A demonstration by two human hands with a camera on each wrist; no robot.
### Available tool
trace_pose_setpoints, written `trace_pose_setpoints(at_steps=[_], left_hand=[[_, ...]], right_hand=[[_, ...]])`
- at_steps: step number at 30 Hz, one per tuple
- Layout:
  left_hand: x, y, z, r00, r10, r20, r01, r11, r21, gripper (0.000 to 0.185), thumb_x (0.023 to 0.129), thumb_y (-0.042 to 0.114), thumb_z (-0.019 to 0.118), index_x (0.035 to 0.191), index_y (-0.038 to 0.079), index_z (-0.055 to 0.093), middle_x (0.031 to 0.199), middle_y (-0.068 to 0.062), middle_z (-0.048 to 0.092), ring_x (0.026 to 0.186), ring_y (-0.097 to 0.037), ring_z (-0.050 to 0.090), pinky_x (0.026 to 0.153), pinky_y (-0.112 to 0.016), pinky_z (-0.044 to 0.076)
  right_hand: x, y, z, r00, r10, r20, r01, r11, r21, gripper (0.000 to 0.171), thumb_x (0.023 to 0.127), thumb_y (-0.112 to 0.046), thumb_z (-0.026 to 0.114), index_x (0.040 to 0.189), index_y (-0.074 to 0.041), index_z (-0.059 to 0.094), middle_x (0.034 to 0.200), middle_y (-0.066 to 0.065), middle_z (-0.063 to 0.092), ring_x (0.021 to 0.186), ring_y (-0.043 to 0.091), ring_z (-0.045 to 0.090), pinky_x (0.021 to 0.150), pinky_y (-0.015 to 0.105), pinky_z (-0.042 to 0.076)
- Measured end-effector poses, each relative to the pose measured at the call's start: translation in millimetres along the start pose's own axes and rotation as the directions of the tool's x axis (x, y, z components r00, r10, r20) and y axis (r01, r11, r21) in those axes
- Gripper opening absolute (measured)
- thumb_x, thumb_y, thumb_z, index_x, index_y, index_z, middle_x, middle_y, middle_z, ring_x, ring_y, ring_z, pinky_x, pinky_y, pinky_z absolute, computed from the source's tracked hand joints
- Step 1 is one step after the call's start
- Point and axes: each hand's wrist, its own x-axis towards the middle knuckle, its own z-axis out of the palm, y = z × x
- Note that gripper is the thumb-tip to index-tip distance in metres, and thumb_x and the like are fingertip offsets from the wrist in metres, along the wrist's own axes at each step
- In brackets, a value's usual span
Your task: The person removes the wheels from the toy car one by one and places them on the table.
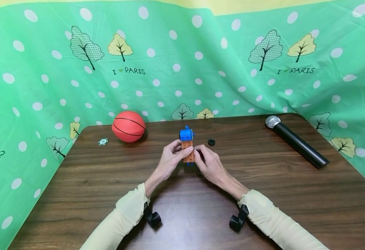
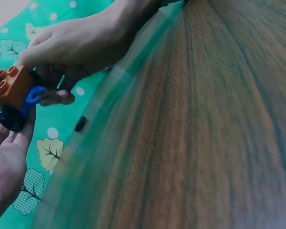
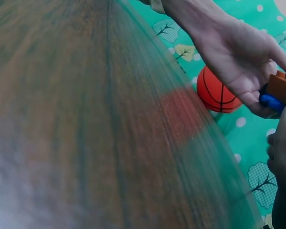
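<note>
both hands meet over the middle of the worktop (image 1: 107, 194), the left hand (image 1: 170, 161) and the right hand (image 1: 209, 165) each pinching the orange-and-blue brick toy (image 1: 187, 146) from its own side, holding it upright just above the wood. a small black wheel (image 1: 211, 142) lies just right of the toy. an orange ball (image 1: 128, 126) and a round token (image 1: 103, 141) sit to the far left, and a black microphone (image 1: 296, 141) lies well apart on the right.

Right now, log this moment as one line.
left hand: holds brick toy | right hand: holds brick toy | loose black wheel: on table
</note>
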Motion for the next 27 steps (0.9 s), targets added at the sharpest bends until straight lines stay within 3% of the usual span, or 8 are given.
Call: trace_pose_setpoints(at_steps=[8,13,27], left_hand=[[1.6,2.7,0.8,0.999,0.038,-0.005,-0.038,0.998,0.049,0.04,0.096,0.014,0.07,0.129,-0.006,0.061,0.113,-0.018,0.071,0.106,-0.028,0.071,0.088,-0.032,0.057],[0.7,0.8,0.0,1.0,0.024,0.0,-0.024,0.998,0.056,0.041,0.096,0.015,0.07,0.131,-0.006,0.061,0.114,-0.019,0.071,0.106,-0.026,0.071,0.088,-0.032,0.057],[1.8,4.1,-0.7,1.0,-0.005,0.021,0.004,0.999,0.043,0.037,0.097,0.008,0.068,0.13,-0.009,0.061,0.115,-0.022,0.071,0.108,-0.03,0.071,0.09,-0.034,0.057]], right_hand=[[0.0,-0.5,0.0,0.999,0.004,-0.039,-0.001,0.998,0.066,0.01,0.101,-0.001,0.056,0.106,-0.003,0.064,0.082,0.002,0.062,0.07,0.01,0.056,0.058,0.028,0.049],[-0.3,1.6,0.2,0.998,-0.033,-0.048,0.035,0.999,0.042,0.01,0.097,0.002,0.058,0.102,-0.004,0.064,0.079,0.0,0.059,0.066,0.008,0.051,0.055,0.025,0.044],[2.0,-0.3,-2.7,0.999,-0.032,-0.01,0.032,0.999,0.003,0.009,0.098,-0.001,0.058,0.101,-0.003,0.066,0.082,0.003,0.062,0.068,0.011,0.055,0.056,0.028,0.047]])
